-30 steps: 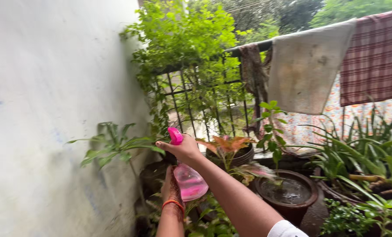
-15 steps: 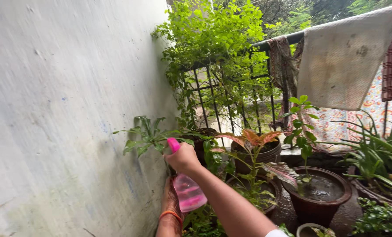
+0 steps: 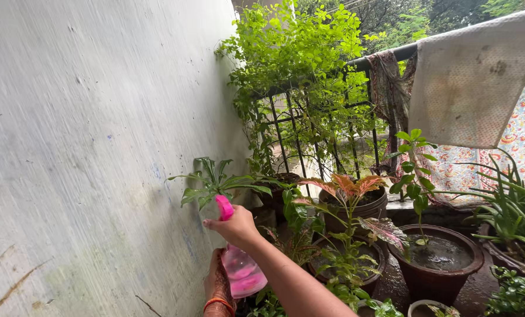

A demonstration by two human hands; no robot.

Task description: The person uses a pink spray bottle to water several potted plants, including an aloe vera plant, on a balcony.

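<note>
A pink spray bottle (image 3: 242, 273) with a bright pink head is held upright near the white wall. My right hand (image 3: 235, 227) grips its trigger head from the right. My left hand (image 3: 217, 283), with an orange band on the wrist, holds the bottle's body from below and behind. The nozzle points left, at a green leafy plant (image 3: 212, 184) growing beside the wall. A plant with red and orange leaves (image 3: 347, 185) stands in a pot just right of my hands.
White wall (image 3: 86, 147) fills the left. A black railing (image 3: 327, 135) with a green climber runs behind. Cloths (image 3: 474, 82) hang over the rail. A water-filled brown pot (image 3: 441, 258) and several potted plants (image 3: 509, 217) crowd the wet floor at right.
The view has swung left, so more wall shows. My hands and the bottle have shifted lower and slightly left in view, closer to the green plant by the wall.
</note>
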